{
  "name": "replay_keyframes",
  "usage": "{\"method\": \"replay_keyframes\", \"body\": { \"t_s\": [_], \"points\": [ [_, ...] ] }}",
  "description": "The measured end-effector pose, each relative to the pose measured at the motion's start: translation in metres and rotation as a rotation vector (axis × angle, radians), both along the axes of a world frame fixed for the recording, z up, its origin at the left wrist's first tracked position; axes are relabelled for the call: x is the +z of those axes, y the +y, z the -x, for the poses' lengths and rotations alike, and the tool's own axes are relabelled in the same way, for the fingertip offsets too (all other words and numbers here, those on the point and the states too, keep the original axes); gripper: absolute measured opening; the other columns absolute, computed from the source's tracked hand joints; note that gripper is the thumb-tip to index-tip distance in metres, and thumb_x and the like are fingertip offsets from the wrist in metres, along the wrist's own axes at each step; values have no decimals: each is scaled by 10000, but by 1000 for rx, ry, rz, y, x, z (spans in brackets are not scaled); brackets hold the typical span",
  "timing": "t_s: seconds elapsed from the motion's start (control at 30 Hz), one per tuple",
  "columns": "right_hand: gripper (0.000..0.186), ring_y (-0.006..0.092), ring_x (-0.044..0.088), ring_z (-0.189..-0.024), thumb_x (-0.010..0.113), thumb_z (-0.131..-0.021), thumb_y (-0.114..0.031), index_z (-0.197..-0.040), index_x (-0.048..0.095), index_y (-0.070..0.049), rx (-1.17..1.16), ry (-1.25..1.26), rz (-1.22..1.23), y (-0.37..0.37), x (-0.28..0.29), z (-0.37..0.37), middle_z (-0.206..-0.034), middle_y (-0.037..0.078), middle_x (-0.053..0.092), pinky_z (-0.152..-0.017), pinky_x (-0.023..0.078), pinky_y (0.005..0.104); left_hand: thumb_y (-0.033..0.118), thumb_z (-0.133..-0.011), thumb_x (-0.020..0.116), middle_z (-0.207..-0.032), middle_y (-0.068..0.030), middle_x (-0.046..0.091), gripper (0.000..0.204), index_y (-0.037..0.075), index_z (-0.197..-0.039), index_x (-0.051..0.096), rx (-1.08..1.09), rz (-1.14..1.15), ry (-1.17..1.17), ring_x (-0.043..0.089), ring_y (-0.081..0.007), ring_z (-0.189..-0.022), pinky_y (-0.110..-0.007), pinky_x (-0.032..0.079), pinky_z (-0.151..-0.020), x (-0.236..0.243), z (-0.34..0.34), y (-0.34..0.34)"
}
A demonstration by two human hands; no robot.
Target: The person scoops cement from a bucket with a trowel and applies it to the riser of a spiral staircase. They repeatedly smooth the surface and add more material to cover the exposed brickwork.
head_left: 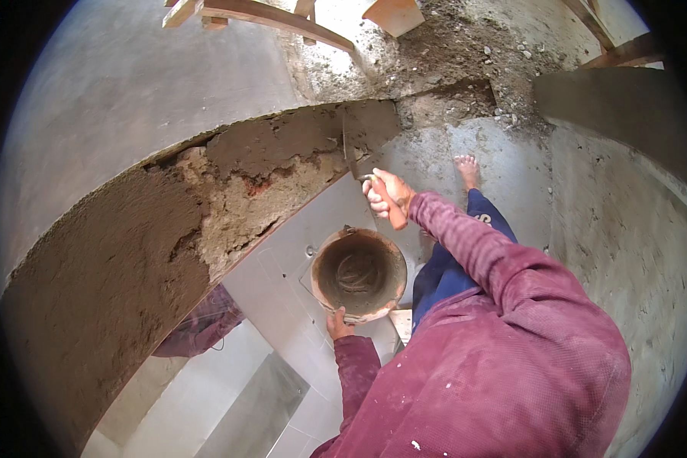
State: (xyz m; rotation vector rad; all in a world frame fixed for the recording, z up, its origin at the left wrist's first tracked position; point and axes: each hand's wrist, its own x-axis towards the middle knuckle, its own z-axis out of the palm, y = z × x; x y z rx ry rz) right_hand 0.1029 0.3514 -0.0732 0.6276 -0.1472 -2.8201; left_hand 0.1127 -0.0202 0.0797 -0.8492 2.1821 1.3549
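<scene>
"What is at the far left?"

"A broad coat of brown mortar (118, 286). Just right of it, a rough patch (240, 195) lies bare, with a reddish spot (258, 185) in it."

"And the pale tiles (278, 282)?"

"Below that patch, running down behind the left hand (339, 324). That hand has its fingers closed on the lower-left lip of the bucket (390, 263)."

"Where exactly is the bucket?"

"In front of the person, between the two hands, mouth facing up, with some brown mix (355, 273) inside. I can't tell whether anything bears it from below."

"The right hand (388, 192)?"

"Wrapped firmly round the orange handle of a trowel (397, 217), above the bucket. The blade points away from the person, near the wall's mortar; I can't tell whether they touch."

"And farther right?"

"A bare foot (468, 171) on the grey floor (511, 172), then a rough grey wall (622, 229)."
</scene>
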Motion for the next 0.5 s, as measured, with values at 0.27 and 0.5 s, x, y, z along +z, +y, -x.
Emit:
{"method": "replay_keyframes", "body": {
  "t_s": [0.27,0.5],
  "points": [
    [543,137,416,-387,303,-964,-543,-916,494,-37,-7,194,-34,-19,80,8,-568,18,419,-339,402,316,165,-770,682,-1082,-104,585,471,40,-1194,519,88,-17,12,600,-264,-979,-424,523,-800,-4,-1,-6],
    [411,125,453,-377,330,-981,-387,-859,486,-26,60,430,-640,-37,184,-18,-497,44,443,-389,414,285,188,-767,687,-1093,-70,602,464,50,-1187,548,-40,-103,-87,619,-231,-958,-370,539,-758,-19,0,-15]
  ]
}}
